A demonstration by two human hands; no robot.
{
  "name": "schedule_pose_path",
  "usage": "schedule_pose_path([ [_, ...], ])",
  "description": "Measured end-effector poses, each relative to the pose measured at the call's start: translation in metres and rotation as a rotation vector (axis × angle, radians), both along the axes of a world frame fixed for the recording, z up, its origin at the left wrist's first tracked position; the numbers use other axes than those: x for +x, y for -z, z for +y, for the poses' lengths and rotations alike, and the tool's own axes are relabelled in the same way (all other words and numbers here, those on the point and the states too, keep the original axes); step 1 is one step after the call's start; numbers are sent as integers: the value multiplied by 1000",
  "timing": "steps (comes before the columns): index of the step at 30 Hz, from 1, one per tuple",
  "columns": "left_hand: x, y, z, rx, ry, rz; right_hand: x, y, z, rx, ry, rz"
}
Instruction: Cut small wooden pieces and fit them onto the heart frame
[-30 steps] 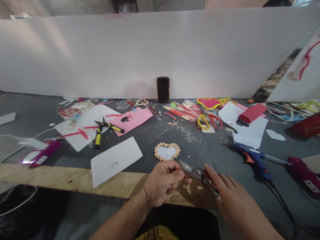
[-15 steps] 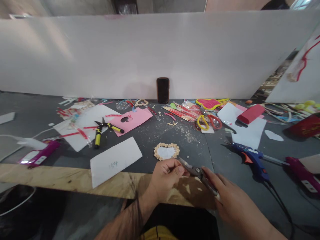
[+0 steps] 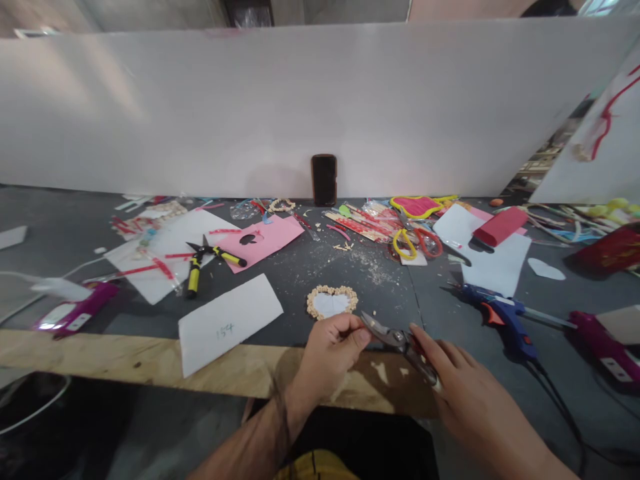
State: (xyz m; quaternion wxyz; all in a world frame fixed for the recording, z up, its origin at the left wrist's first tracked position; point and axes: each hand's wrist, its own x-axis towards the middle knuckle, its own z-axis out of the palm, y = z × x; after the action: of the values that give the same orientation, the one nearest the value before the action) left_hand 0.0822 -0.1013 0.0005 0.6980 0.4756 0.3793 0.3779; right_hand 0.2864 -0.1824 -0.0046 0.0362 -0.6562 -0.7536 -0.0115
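Observation:
My right hand [image 3: 457, 377] is wrapped round the handles of metal pruning shears [image 3: 399, 339], whose blades point up and left. The blade tips are close to the fingertips of my left hand [image 3: 334, 350]. Thumb and forefinger of that hand are pinched together; whatever small thing they hold is too hidden to name. Just beyond my left hand a heart-shaped piece [image 3: 332, 303] lies on the dark tabletop, with a white middle and a border of small pale wooden bits. A tiny pale bit [image 3: 375, 313] lies to its right.
Yellow-handled pliers [image 3: 203, 257] and a folded white paper [image 3: 231, 327] lie left. Colourful scissors [image 3: 415, 243], a blue glue gun [image 3: 505, 317] and a purple power strip [image 3: 607, 347] are right. A phone [image 3: 325, 180] leans on the white board [image 3: 225, 107]. Sawdust-like crumbs dot the middle.
The shears in my right hand have shifted slightly right, and their blades now stand a little apart from my left fingertips. My left hand keeps its pinch. The view has moved slightly.

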Motion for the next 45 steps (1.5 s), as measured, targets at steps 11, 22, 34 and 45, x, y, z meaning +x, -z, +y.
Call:
schedule_pose_path([
  [11, -3, -15, 4, -297, 163, -184, 0, 10, 1, 72, -13, 33],
  [22, 7, -2, 7, -111, 8, -119, 0, -7, 9, -163, -15, 106],
  [34, 15, 7, 8, -112, -66, -139, 3, -28, 18, -352, -36, 343],
  [45, 13, 11, 8, -57, -22, -107, 5, -24, 17, -304, 28, 176],
])
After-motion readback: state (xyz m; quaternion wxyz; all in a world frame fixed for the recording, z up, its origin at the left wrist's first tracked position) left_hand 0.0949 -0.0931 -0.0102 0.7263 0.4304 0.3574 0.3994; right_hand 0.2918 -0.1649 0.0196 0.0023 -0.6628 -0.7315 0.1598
